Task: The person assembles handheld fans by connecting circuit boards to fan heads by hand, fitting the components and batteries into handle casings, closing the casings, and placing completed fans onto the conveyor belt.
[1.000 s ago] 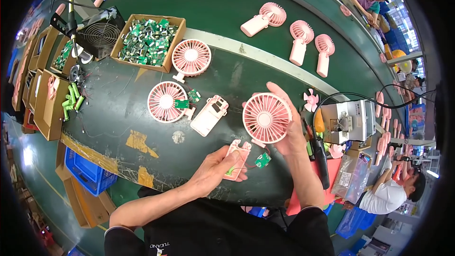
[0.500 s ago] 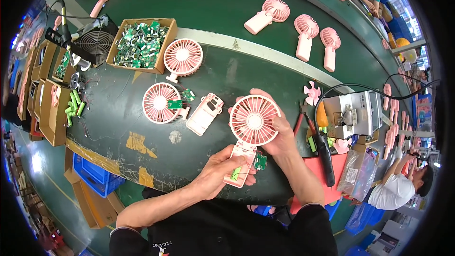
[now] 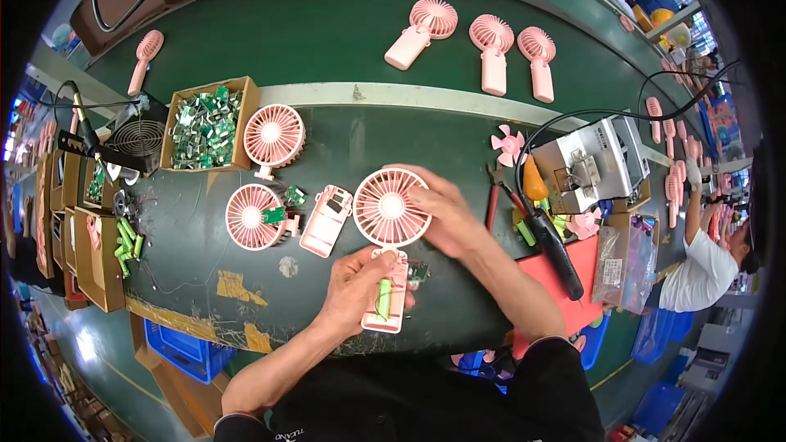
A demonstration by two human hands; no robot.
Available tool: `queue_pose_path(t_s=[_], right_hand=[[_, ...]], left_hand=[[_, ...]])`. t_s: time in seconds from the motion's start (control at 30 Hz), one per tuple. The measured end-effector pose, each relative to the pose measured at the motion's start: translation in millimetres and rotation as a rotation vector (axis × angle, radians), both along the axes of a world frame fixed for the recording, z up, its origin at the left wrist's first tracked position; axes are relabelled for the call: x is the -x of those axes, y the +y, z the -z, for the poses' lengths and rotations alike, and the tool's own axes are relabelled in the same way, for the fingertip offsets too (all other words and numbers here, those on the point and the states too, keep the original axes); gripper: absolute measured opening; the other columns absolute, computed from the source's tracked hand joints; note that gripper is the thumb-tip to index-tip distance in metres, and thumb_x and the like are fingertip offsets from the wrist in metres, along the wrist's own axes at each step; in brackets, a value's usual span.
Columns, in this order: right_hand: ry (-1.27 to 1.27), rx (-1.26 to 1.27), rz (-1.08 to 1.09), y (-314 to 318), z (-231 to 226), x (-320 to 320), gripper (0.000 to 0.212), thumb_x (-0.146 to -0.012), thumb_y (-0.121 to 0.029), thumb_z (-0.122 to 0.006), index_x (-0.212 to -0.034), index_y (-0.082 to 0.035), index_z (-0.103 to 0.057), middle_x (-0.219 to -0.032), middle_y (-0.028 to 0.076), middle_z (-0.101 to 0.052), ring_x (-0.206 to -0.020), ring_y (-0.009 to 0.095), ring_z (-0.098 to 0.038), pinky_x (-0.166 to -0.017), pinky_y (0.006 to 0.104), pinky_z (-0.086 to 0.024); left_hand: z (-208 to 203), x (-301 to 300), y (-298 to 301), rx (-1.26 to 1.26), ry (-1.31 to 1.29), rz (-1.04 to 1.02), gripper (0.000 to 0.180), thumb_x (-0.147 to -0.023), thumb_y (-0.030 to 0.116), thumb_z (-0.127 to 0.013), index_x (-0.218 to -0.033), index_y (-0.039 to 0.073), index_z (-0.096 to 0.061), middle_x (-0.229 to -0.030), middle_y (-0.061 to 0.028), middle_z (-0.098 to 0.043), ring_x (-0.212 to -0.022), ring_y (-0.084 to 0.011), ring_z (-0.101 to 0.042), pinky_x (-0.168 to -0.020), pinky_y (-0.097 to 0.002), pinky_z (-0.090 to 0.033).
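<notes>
A pink handheld fan is held between both hands, its handle open and facing up. My left hand grips the handle at its upper end, thumb pressed near the joint below the round grille. A green battery cell lies in the handle's hollow. From the handle's right side a small green circuit board hangs on thin wires. My right hand is wrapped round the grille's right edge, its fingers partly hidden behind. A loose pink handle shell lies just left of the fan.
Two more fans lie to the left, beside a carton of circuit boards. Green cells lie farther left. At right are pliers, a black-handled tool and a metal-fronted device. Finished-looking fans rest beyond the rail.
My left thumb has moved up the handle toward the joint, baring more of the green cell. The whole view has shifted, and the fan sits more upright.
</notes>
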State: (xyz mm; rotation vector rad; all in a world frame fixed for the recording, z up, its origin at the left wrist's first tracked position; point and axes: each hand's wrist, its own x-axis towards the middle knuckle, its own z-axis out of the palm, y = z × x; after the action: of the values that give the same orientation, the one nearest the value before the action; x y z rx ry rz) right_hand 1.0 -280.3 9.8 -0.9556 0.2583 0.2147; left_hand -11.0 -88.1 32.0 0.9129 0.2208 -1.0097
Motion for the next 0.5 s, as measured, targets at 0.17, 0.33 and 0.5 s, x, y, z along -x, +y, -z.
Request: queue_pose_path(t_s=[0.17,0.33,0.5], right_hand=[[-0.368,0.931,0.052,-19,-48,8,0.042,-0.079,-0.004,-0.073,-0.119,0.000,-0.060,-0.109,0.009,-0.062,-0.096,0.017,-0.061,-0.081,0.0284,-0.049],[-0.481,1.072,-0.415,-27,-83,20,0.025,-0.077,-0.004,-0.074,-0.100,-0.002,-0.064,-0.082,0.007,-0.063,-0.071,0.018,-0.063,-0.063,0.0293,-0.050],[-0.566,1.146,-0.374,-2,-78,26,0.036,-0.076,-0.005,-0.075,-0.109,-0.004,-0.060,-0.090,0.008,-0.063,-0.075,0.020,-0.066,-0.064,0.0314,-0.053]], left_hand=[[3,-7,7,-0.042,0.009,-0.020,0.025,-0.096,0.023,-0.058,-0.098,-0.002,-0.059,-0.079,-0.0125,-0.066,-0.059,-0.0203,-0.067,-0.051,-0.0306,-0.056],[-5,-15,14,0.001,0.038,-0.101,0.025,-0.096,0.024,-0.059,-0.097,-0.002,-0.059,-0.078,-0.0139,-0.066,-0.059,-0.0208,-0.067,-0.050,-0.0314,-0.056],[-10,-16,13,0.096,0.104,-0.104,0.031,-0.096,0.031,-0.059,-0.102,0.000,-0.057,-0.077,-0.0154,-0.065,-0.058,-0.0232,-0.066,-0.049,-0.0304,-0.053]])
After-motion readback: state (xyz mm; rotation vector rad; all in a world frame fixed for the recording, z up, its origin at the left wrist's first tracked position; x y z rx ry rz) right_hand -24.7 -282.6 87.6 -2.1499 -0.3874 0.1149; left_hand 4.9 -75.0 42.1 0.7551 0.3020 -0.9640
